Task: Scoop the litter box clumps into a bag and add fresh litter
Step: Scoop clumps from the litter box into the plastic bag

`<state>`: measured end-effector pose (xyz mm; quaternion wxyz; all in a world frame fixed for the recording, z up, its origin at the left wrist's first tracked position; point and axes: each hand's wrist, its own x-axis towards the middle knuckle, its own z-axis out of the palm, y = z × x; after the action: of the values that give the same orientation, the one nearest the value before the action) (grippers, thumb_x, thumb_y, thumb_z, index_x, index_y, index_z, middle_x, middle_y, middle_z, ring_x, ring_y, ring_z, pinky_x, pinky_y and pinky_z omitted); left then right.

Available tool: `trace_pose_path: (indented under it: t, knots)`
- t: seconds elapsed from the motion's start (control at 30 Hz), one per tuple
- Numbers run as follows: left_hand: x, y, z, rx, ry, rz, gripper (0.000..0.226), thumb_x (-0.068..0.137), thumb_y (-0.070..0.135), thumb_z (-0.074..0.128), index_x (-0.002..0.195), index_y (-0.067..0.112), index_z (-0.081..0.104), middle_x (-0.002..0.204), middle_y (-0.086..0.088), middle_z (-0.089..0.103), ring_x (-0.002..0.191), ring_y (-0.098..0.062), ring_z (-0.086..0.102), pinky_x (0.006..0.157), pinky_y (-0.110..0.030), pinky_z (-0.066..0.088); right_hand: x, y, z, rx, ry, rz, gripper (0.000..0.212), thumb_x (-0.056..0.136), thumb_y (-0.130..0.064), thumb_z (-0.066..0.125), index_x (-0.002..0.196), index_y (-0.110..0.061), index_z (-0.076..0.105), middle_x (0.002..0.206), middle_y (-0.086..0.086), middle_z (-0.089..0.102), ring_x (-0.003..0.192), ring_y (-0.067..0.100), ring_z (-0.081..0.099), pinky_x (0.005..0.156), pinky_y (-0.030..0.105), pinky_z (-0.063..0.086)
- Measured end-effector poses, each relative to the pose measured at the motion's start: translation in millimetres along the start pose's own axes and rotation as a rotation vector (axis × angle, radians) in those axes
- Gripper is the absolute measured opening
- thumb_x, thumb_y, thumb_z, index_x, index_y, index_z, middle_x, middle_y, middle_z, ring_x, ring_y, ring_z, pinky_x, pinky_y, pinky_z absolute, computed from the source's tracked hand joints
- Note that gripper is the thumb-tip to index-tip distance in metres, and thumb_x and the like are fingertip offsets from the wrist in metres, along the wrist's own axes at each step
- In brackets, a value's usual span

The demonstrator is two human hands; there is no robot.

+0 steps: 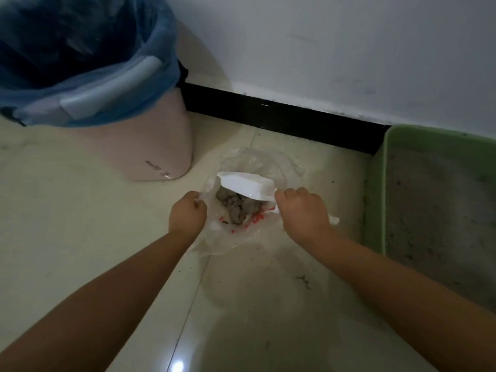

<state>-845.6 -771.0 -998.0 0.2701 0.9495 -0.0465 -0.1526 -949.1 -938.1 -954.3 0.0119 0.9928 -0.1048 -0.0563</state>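
Grey clumps (233,208) lie bagged between hands.

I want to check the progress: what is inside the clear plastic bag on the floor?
Inside the plastic bag lie grey litter clumps. The white scoop, held by the right hand, covers the bag's far part, so anything beneath it is hidden.

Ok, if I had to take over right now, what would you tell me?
Left hand pinches the bag edge, keeping it open on the floor.
Right hand grips the white scoop, tipped over the bag.
Grey clumps already lie inside.
The green litter box sits to the right, by the wall.
Left to do: check the box for more clumps, then add fresh litter; none is in view.
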Motion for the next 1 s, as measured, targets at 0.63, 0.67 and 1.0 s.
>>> trace_pose_path:
  t: [0.63,0.67,1.0]
  knots:
    - [-27.6,114.0,54.8,0.185,0.012,1.416,0.023,0.079,0.014,0.044,0.091,0.006,0.061,0.087,-0.016,0.064,0.083,-0.024,0.046,0.07,-0.032,0.037,-126.2,163.0,-40.4,0.437,0.091,0.676,0.025,0.092,-0.02,0.051,0.1,0.002,0.06,0.071,0.008,0.054,0.064,0.02,0.05,0.056,0.021,0.033]
    - [-37.4,129.1,69.7,0.185,-0.019,1.469,0.023,0.08,0.016,0.045,0.089,0.006,0.063,0.087,-0.014,0.064,0.083,-0.024,0.049,0.07,-0.032,0.036,-140.3,176.3,-42.6,0.381,0.027,0.739,0.028,0.093,-0.022,0.051,0.104,0.001,0.06,0.077,0.014,0.057,0.073,0.026,0.054,0.06,0.024,0.033]
    - [-78.1,201.6,142.6,0.278,-0.288,1.612,0.031,0.074,0.021,0.041,0.051,0.005,0.057,0.054,-0.009,0.05,0.05,-0.024,0.05,0.061,-0.028,0.026,-222.8,231.2,-8.8,0.25,-0.446,0.843,0.043,0.099,-0.032,0.035,0.104,0.001,0.064,0.078,0.009,0.05,0.072,0.021,0.048,0.061,0.025,0.036]
